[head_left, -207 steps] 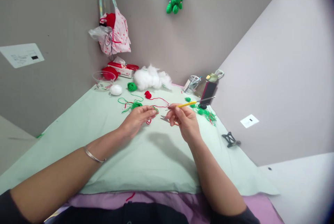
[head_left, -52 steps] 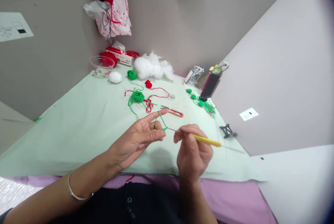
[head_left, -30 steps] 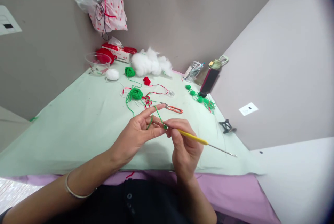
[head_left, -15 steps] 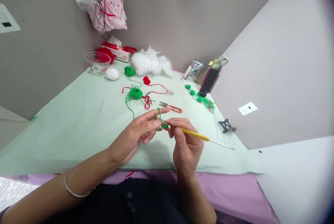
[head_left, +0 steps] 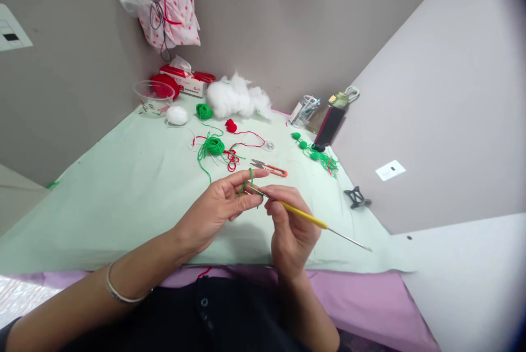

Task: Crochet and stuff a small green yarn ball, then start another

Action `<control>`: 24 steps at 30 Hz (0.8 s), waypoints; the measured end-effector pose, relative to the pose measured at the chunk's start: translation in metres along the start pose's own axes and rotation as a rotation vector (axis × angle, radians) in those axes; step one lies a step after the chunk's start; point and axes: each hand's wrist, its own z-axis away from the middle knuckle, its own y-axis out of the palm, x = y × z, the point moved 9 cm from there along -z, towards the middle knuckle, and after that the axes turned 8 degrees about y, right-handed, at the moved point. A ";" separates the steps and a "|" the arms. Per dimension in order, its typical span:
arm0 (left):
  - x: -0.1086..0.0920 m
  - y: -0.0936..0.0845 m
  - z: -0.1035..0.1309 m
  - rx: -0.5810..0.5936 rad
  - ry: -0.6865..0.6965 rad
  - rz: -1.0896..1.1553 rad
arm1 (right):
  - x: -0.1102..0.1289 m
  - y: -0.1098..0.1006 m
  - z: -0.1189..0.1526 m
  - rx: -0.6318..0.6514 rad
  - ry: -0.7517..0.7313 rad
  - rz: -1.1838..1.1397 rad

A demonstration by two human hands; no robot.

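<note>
My right hand (head_left: 295, 226) is closed around a crochet hook (head_left: 306, 215) with a yellow handle and metal ends. One hook tip reaches left to the green yarn (head_left: 251, 177) at my left fingers. My left hand (head_left: 219, 198) pinches that yarn between thumb and fingers, with a strand looped over the raised index finger. Most of the small green piece is hidden by the fingers. From behind the left hand, the strand runs back to a green yarn bundle (head_left: 214, 146) on the table. Just beyond my fingertips lie orange-handled thread snips (head_left: 269, 168).
White stuffing (head_left: 238, 97), a tissue box (head_left: 183, 79), a clear tub (head_left: 153, 99) and a white yarn ball (head_left: 177, 115) stand at the back. To the right are green crocheted pieces (head_left: 308, 148), a pen cup (head_left: 304, 111), a bottle (head_left: 330, 122) and a black stand (head_left: 357, 197).
My left thumb has moved right and down over the green piece. The hook's free end has dipped slightly lower, and its working tip has shifted left at the yarn.
</note>
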 end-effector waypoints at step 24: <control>0.013 0.009 0.007 -0.045 -0.109 0.292 | 0.006 -0.010 0.008 -0.150 -0.208 0.295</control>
